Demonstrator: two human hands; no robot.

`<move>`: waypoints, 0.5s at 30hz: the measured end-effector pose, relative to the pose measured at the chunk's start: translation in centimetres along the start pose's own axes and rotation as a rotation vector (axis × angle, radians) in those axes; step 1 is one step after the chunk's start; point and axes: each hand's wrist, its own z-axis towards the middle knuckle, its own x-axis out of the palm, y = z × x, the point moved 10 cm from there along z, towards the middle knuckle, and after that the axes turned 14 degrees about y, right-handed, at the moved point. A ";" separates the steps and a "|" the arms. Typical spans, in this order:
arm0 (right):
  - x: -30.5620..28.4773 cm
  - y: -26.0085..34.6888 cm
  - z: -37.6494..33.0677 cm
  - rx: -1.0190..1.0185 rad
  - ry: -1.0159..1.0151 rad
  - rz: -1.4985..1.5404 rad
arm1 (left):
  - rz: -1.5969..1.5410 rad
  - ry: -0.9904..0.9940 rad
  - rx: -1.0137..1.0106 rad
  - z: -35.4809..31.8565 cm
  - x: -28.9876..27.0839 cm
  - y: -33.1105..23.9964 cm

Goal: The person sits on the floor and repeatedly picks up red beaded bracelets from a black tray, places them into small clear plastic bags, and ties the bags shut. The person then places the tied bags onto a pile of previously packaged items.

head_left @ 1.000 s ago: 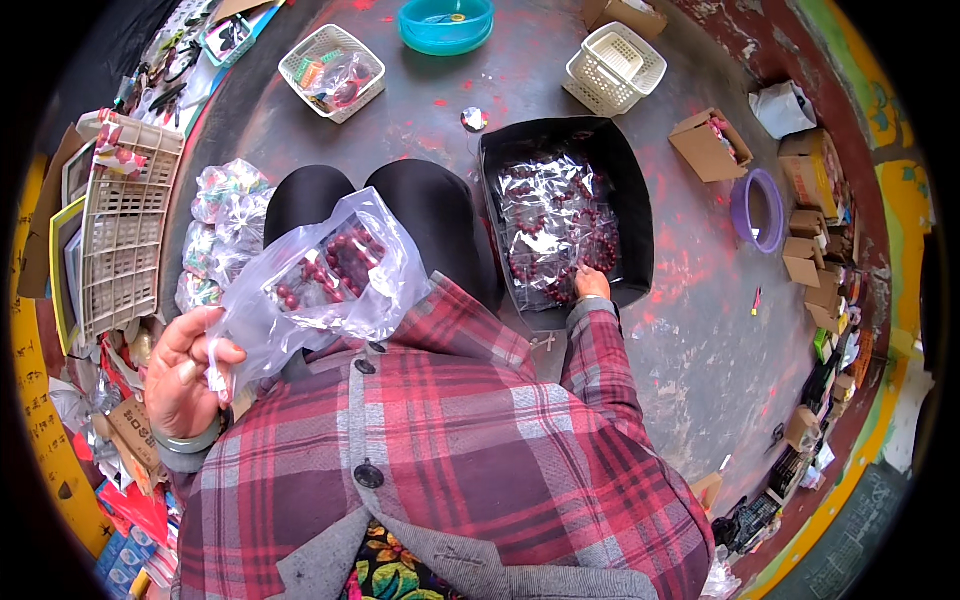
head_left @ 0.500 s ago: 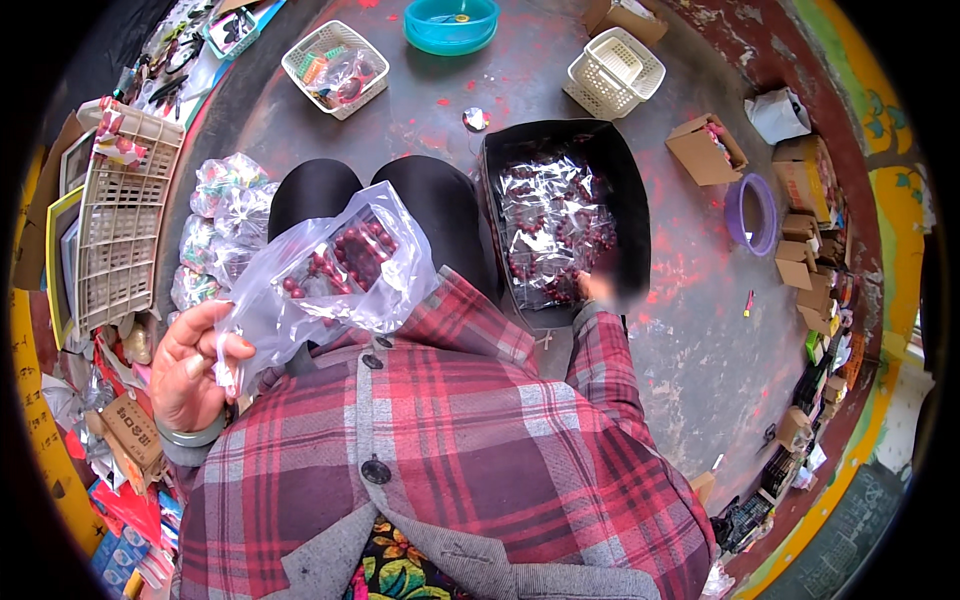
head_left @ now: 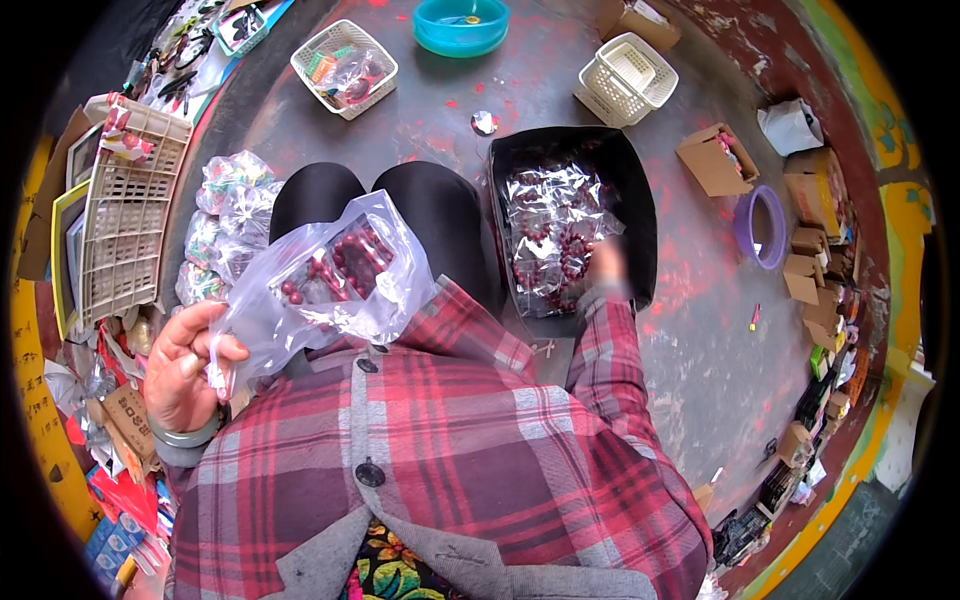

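On the left, my left hand [head_left: 188, 365] is closed on the gathered edge of a clear plastic bag [head_left: 255, 322]. The bag rests over my lap, its wide end away from the hand. Inside it lie small clear packets with dark red beads [head_left: 352, 262]. To the right of my knees stands a black box [head_left: 638, 215], holding several shiny clear packets of dark red beads [head_left: 545, 215]. My right hand [head_left: 606, 266] reaches into the box at its near right side, over the packets. Motion smears its fingers, so its grip cannot be made out.
Bags of colourful small items [head_left: 235, 205] lie left of my knees, beside an upright cream plastic crate [head_left: 135, 210]. Farther off stand a filled white basket [head_left: 375, 95], turquoise basins [head_left: 460, 38] and stacked cream baskets [head_left: 605, 95]. Cardboard boxes [head_left: 708, 170] and a purple ring-shaped item [head_left: 745, 235] are at right.
My right hand has moved farther into the black box, away from its near edge. The left hand keeps its hold on the bag. The whole view has shifted slightly.
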 end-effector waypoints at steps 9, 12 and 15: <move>-2.1 0.9 3.7 0.011 -0.297 -0.809 | 0.003 -0.054 -0.010 0.2 0.7 -0.1; -2.5 0.6 3.0 -0.114 -0.320 -0.797 | 0.009 -0.020 -0.021 0.9 0.6 -0.4; 0.1 3.0 0.9 -0.101 -0.283 -0.882 | 0.034 -0.045 -0.014 0.8 0.6 -0.2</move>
